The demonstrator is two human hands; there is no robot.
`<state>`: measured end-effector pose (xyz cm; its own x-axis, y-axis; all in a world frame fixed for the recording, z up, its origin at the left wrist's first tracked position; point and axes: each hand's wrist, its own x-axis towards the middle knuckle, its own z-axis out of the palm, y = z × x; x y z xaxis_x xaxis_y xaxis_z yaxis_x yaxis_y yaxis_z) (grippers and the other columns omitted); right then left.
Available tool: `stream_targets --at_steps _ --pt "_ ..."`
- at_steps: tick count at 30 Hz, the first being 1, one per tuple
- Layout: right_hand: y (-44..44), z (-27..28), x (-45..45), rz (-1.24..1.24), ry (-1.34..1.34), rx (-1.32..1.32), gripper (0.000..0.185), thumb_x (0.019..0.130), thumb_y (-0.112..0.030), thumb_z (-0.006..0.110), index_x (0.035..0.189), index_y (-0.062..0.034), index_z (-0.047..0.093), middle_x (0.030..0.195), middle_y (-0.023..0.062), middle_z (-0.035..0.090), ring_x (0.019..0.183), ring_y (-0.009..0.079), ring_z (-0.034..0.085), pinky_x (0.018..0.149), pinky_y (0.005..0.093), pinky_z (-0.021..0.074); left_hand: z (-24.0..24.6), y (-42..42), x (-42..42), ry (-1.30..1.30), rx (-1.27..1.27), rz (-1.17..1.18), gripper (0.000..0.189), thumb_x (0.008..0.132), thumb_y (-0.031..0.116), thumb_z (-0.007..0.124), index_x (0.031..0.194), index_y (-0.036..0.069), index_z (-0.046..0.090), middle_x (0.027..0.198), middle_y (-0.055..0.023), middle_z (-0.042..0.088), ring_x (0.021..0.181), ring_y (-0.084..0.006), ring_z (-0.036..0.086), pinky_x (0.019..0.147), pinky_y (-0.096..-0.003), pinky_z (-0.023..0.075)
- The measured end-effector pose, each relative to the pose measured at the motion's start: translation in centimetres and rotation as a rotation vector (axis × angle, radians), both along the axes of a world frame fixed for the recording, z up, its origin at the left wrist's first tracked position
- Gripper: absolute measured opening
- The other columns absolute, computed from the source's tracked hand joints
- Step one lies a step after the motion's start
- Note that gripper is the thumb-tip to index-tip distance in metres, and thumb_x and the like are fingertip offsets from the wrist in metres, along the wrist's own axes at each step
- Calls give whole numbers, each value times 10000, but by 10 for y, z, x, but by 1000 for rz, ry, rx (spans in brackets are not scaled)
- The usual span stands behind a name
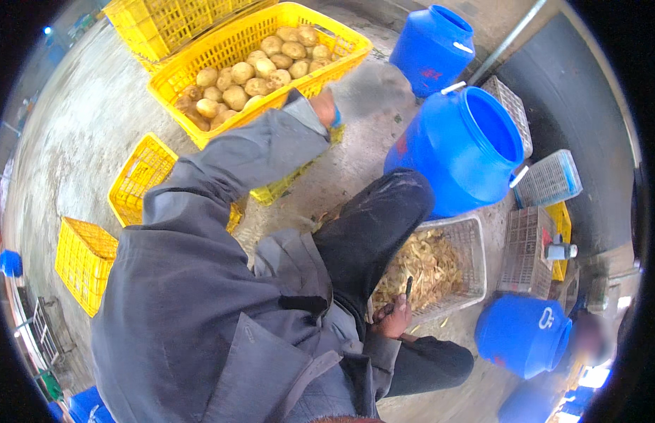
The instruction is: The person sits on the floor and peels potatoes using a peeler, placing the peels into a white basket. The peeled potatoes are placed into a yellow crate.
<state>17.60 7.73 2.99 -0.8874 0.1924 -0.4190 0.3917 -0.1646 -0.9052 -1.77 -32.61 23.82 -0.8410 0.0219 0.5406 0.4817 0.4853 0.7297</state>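
Observation:
My left hand [324,109] is beside the near right rim of a long yellow plastic crate [169,103]. A blur covers its fingers, so any grip is hidden; something blue shows at the wrist. Round tan root vegetables that look like potatoes [243,73] are heaped in the crate. My right hand [394,318], low over my lap, is closed around a small tool with a dark handle [409,286]. Just past that hand lies a pale plastic crate [478,259], holding a heap of yellowish peelings [425,267].
Blue plastic drums [449,153] stand close beyond my knee, with another drum [520,333] at the right. More yellow crates [142,174] are on the concrete floor to the left. Grey crates [525,251] and a bottle [561,251] line the right side near the wall.

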Motion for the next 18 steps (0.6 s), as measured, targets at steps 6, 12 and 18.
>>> stream_targets --at_steps 6,12,18 --pt "-3 -2 -4 44 -14 11 304 999 -358 576 895 -75 539 549 0 439 413 117 403 399 269 355 4 -147 12 -275 -488 621 314 879 285 671 1080 45 701 965 -138 719 867 -268 708 755 -362 549" --pt "-19 0 -11 58 -152 50 348 984 -408 576 868 -83 531 548 -1 400 389 132 370 353 296 285 -70 -261 -6 -503 -916 829 399 885 186 646 1275 102 631 1225 -188 653 1129 -337 635 925 -412 524" --pt "-16 -5 -11 119 -165 141 354 996 -416 545 896 -77 543 557 11 443 424 132 417 382 290 330 -85 -267 4 -756 -1254 570 564 845 53 693 1383 165 568 1307 -155 602 1198 -352 594 970 -469 520"
